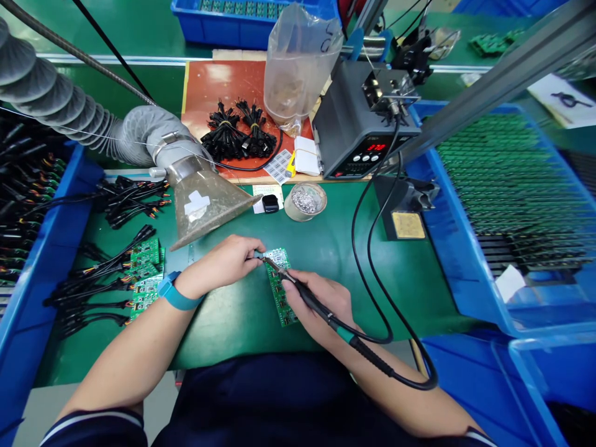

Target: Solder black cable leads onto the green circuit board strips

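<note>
My right hand (pixel 321 304) grips a soldering iron (pixel 321 308) like a pen. Its tip meets the upper left corner of a green circuit board (pixel 279 295), which lies on the green mat under my fingers. At that same corner, my left hand (pixel 237 261) pinches the thin dark end of a cable (pixel 259 255) between thumb and fingers; most of it is hidden. A teal band (pixel 174 292) circles my left wrist. Left of that wrist lie several boards (pixel 145 273) with black cables attached.
A fume extractor hood (pixel 205 202) hangs just above my left hand. Behind the board stand a tin of solder scraps (pixel 305 202) and a soldering station (pixel 363 124). An iron stand with sponge (pixel 407 225) is at right. Blue bins (pixel 447 273) flank the mat; the iron's cord loops right.
</note>
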Demonstrator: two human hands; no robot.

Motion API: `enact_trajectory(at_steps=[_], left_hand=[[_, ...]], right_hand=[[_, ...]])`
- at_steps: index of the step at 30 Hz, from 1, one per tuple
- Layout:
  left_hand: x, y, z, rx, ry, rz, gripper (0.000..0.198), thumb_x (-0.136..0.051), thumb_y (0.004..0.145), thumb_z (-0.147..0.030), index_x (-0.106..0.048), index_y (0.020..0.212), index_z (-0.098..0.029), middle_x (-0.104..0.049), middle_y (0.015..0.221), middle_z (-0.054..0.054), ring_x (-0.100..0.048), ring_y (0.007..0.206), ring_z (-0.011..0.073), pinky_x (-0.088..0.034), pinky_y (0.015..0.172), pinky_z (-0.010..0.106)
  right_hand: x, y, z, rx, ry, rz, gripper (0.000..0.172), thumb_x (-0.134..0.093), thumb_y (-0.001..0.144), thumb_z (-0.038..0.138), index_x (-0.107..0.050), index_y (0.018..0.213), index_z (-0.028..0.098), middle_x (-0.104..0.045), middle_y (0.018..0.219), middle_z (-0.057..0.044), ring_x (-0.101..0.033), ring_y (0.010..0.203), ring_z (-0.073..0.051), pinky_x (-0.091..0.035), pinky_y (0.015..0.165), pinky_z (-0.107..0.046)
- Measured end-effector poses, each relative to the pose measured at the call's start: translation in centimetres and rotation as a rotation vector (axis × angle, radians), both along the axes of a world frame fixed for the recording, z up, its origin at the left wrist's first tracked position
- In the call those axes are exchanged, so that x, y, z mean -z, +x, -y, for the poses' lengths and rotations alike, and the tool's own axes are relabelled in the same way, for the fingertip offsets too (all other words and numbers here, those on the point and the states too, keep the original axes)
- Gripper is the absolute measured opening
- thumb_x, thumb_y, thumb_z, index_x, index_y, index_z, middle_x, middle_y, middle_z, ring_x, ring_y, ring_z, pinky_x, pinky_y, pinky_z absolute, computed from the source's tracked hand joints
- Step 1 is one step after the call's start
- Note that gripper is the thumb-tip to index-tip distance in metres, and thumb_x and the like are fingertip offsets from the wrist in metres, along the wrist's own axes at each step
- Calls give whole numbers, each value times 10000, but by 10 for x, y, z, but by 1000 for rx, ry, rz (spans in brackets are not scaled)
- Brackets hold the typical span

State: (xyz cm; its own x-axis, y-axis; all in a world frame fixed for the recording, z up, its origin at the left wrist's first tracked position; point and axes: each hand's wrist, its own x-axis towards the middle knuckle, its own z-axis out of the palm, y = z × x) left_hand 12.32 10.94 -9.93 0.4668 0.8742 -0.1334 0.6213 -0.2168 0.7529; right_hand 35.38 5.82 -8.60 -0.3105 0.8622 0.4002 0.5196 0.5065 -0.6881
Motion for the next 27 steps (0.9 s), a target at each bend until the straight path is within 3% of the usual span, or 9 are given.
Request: enact_trajectory(at_steps=[11,17,27], left_hand=[[1,1,1,-9,-8,-11,196,-663,887,-128,-722,1063,-190,-661,695,-23,-567,604,130,-392,618,260],[0,1,-1,0,-11,-11,174,-677,881,-145,-725,1043,-185,-642,671,-26,-550,590,127,-372,602,254],[0,1,-2,-1,-24,-23,174,-689,878,-142,-725,1045,-177,-630,665,-32,-536,586,117,-352,604,252]], right_hand=[[1,-1,2,-58,105,37,157,-670,952,148,-681,1104,185,-792,895,-69,-764,703,-186,-652,708,-291],[-6,5,4,39,110,5,127,-684,951,170,-716,1074,174,-795,895,-71,-766,700,-187,-655,703,-279],[-9,4,1,39,-20,-43,95,-662,973,215,-724,1041,190,-774,795,-18,-725,613,-148,-624,647,-262]])
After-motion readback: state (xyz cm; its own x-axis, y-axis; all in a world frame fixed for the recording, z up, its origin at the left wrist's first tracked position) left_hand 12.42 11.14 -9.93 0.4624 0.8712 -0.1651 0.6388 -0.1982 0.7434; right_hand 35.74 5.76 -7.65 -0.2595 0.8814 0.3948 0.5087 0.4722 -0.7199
